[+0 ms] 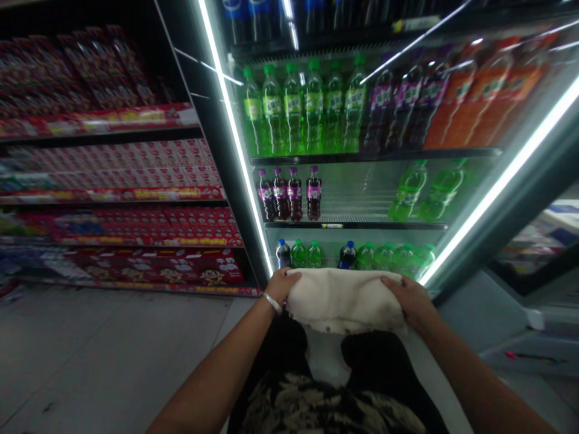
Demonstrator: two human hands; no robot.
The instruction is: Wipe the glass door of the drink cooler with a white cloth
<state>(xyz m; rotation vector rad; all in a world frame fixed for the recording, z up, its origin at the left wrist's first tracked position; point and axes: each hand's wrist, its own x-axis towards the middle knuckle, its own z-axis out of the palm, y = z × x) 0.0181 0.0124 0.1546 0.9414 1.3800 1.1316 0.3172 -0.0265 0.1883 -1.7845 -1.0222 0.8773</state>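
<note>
Cooler [362, 199], door open, lit strips down both sides: green, purple and orange bottles [312, 108] on upper shelves, top row cut off by the frame, labels too blurred to read; shelves [113, 193] of red packs to the left, print illegible. Cloth [346, 298], white, bunched low before the bottom shelf, stretched between the hands; left hand [281, 284] grips its left end, right hand [409, 300] closed over its right end, fingertips hidden in the folds
</note>
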